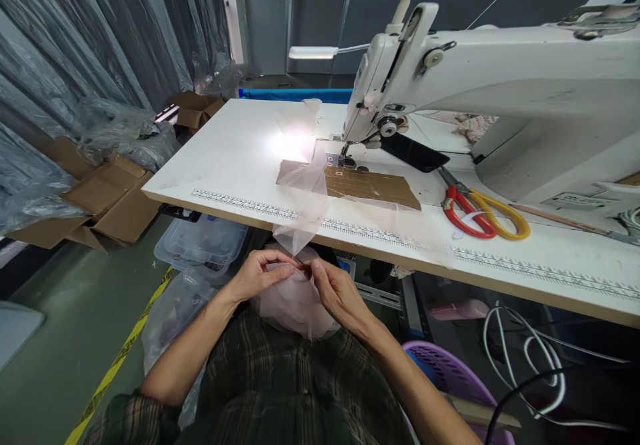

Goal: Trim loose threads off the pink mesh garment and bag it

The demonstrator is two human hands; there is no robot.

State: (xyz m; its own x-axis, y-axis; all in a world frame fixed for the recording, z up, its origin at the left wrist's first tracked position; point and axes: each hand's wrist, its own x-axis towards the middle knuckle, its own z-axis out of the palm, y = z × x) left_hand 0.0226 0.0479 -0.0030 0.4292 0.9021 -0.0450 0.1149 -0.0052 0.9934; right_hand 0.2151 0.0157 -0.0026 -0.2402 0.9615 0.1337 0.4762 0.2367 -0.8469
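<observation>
A strip of sheer white mesh fabric (303,215) trails from the sewing machine's needle area, over the table's front edge, down into my lap, where more of it lies bunched. My left hand (260,273) pinches the fabric at the lap, fingers closed on it. My right hand (336,290) pinches the same fabric right beside it, fingertips nearly touching the left's. Both hands sit below the table edge, above my plaid shirt. The white sewing machine (480,85) stands on the table to the right.
A brown cardboard piece (373,186) lies by the needle on the white table (235,158). Red and yellow scissors (480,213) lie at the right. Cardboard boxes (110,198), plastic bins (203,245), a purple basket (445,375) and white cables (530,358) sit around and under the table.
</observation>
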